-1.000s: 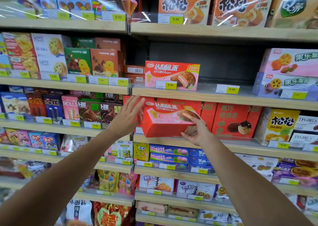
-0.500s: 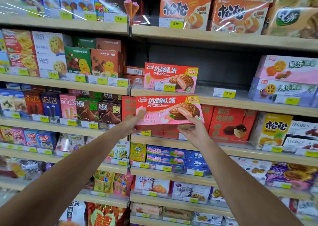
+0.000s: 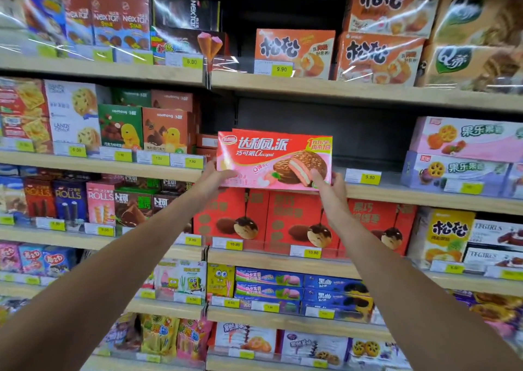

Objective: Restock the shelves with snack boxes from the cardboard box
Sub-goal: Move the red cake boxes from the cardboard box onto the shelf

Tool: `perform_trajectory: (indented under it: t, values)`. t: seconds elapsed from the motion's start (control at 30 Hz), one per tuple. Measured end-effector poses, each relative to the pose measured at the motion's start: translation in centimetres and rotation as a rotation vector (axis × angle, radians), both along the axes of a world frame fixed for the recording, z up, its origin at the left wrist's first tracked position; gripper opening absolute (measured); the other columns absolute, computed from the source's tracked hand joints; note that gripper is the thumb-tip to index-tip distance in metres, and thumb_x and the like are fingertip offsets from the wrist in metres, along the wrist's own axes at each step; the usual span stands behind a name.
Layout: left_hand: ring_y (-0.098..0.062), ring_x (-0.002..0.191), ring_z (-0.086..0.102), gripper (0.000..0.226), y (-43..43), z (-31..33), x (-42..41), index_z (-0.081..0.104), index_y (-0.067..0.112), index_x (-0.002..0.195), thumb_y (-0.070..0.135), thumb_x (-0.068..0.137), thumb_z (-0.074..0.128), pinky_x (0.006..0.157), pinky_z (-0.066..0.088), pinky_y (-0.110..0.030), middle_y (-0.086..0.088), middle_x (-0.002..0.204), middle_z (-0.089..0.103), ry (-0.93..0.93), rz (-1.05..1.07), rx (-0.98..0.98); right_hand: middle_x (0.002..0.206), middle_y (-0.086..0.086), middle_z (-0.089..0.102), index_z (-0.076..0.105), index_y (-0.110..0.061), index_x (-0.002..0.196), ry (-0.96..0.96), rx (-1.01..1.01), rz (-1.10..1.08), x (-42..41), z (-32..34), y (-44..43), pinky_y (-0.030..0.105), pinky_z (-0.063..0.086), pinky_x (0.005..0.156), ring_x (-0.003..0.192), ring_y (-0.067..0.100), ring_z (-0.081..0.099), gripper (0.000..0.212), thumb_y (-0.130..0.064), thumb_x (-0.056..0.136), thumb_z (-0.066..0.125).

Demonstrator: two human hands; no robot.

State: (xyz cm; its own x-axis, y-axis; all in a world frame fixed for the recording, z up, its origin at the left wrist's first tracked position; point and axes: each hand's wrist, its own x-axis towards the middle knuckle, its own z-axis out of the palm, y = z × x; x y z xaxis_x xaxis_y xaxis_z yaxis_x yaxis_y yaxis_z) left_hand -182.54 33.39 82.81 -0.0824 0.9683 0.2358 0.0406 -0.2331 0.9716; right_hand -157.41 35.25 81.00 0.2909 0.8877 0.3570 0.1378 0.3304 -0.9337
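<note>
A red and pink chocolate-pie snack box (image 3: 273, 158) stands upright, face toward me, at the front edge of the wooden middle shelf (image 3: 396, 194). My left hand (image 3: 216, 177) holds its lower left corner, thumb on the front. At the lower right corner my right hand (image 3: 328, 185) grips it, thumb across the printed pie. A matching box stands right behind it, only its top edge showing. The cardboard box is out of view.
The shelf stretch right of the box lies dark and open up to the pink and purple fruit-biscuit boxes (image 3: 464, 155). Brown and green snack boxes (image 3: 147, 131) stand to the left. Red cake boxes (image 3: 300, 218) fill the shelf below, orange boxes (image 3: 294, 51) the shelf above.
Both hands have lifted the box from the level of the shelf below to the middle shelf, turning it upright to face me, in front of the matching box.
</note>
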Motion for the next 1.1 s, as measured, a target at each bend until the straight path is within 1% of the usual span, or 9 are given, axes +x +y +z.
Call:
perform_trajectory:
  t: [0.1, 0.17, 0.23, 0.33, 0.53, 0.67, 0.77, 0.93, 1.1]
  values:
    - [-0.016, 0.104, 0.058, 0.034, 0.9, 1.6, -0.3, 0.050, 0.012, 0.125, 0.009, 0.091, 0.056, 0.083, 0.047, -0.024, -0.004, 0.121, 0.062, 0.269, -0.009, 0.144, 0.119, -0.002, 0.054, 0.046, -0.015, 0.129, -0.057, 0.089, 0.010, 0.2, 1.4, 1.1, 0.029, 0.037, 0.090, 0.111, 0.015, 0.051, 0.045, -0.036, 0.091, 0.058]
    - [-0.011, 0.107, 0.054, 0.034, 1.2, 2.4, -0.1, 0.050, 0.013, 0.127, 0.011, 0.093, 0.053, 0.084, 0.043, -0.018, 0.003, 0.120, 0.059, 0.348, 0.031, 0.230, 0.110, -0.002, 0.055, 0.051, -0.012, 0.125, -0.075, 0.124, 0.001, 0.1, 2.5, 1.7, 0.025, 0.036, 0.084, 0.106, 0.015, 0.053, 0.037, -0.029, 0.093, 0.056]
    - [-0.008, 0.108, 0.050, 0.038, 2.2, 3.3, 0.1, 0.045, 0.015, 0.132, 0.012, 0.094, 0.051, 0.090, 0.040, -0.023, 0.005, 0.119, 0.055, 0.334, 0.077, 0.289, 0.108, -0.001, 0.059, 0.055, -0.011, 0.121, -0.097, 0.140, -0.009, -0.1, 3.4, 2.7, 0.024, 0.038, 0.082, 0.103, 0.016, 0.056, 0.033, -0.028, 0.093, 0.056]
    - [-0.008, 0.108, 0.047, 0.041, 3.8, 4.2, 0.2, 0.041, 0.015, 0.136, 0.013, 0.096, 0.049, 0.089, 0.037, -0.025, 0.005, 0.119, 0.052, 0.371, 0.110, 0.281, 0.106, 0.000, 0.060, 0.057, -0.011, 0.117, -0.135, 0.127, -0.044, -0.1, 4.0, 4.3, 0.025, 0.038, 0.080, 0.098, 0.015, 0.056, 0.030, -0.028, 0.093, 0.056]
    - [-0.013, 0.118, 0.049, 0.043, 7.4, 3.7, -0.5, 0.041, 0.018, 0.136, 0.015, 0.094, 0.051, 0.098, 0.040, -0.031, -0.001, 0.132, 0.054, 0.365, 0.138, 0.340, 0.095, -0.001, 0.060, 0.062, -0.010, 0.108, -0.236, 0.153, -0.151, -0.4, 4.5, 6.9, 0.024, 0.036, 0.076, 0.091, 0.016, 0.055, 0.022, -0.023, 0.092, 0.057]
    - [-0.007, 0.115, 0.046, 0.046, 9.3, 3.5, -0.5, 0.037, 0.016, 0.139, 0.012, 0.095, 0.050, 0.096, 0.038, -0.025, 0.003, 0.128, 0.053, 0.353, 0.136, 0.357, 0.090, -0.001, 0.059, 0.063, -0.010, 0.105, -0.331, 0.143, -0.229, -0.4, 4.6, 8.2, 0.023, 0.033, 0.073, 0.087, 0.018, 0.053, 0.019, -0.022, 0.093, 0.055]
    - [-0.008, 0.119, 0.046, 0.047, 10.5, 3.3, -0.4, 0.037, 0.017, 0.140, 0.012, 0.095, 0.050, 0.096, 0.037, -0.025, 0.001, 0.132, 0.053, 0.369, 0.130, 0.364, 0.092, 0.001, 0.059, 0.062, -0.011, 0.106, -0.337, 0.134, -0.266, -0.3, 4.7, 9.0, 0.023, 0.033, 0.073, 0.086, 0.016, 0.051, 0.019, -0.023, 0.093, 0.054]
    - [-0.016, 0.124, 0.049, 0.046, 12.4, 2.6, -0.5, 0.038, 0.018, 0.138, 0.018, 0.095, 0.051, 0.103, 0.042, -0.036, 0.000, 0.132, 0.055, 0.368, 0.128, 0.359, 0.092, 0.000, 0.058, 0.060, -0.011, 0.105, -0.370, 0.129, -0.274, -0.2, 4.5, 10.3, 0.026, 0.035, 0.073, 0.088, 0.020, 0.054, 0.020, -0.025, 0.094, 0.052]
    - [-0.020, 0.121, 0.052, 0.045, 13.5, 2.6, -0.4, 0.041, 0.016, 0.137, 0.018, 0.094, 0.051, 0.093, 0.039, -0.030, -0.003, 0.130, 0.058, 0.445, 0.211, 0.373, 0.099, 0.006, 0.065, 0.060, -0.009, 0.105, -0.422, 0.125, -0.296, 0.2, 4.6, 11.8, 0.035, 0.045, 0.078, 0.095, 0.026, 0.059, 0.024, -0.027, 0.093, 0.051]
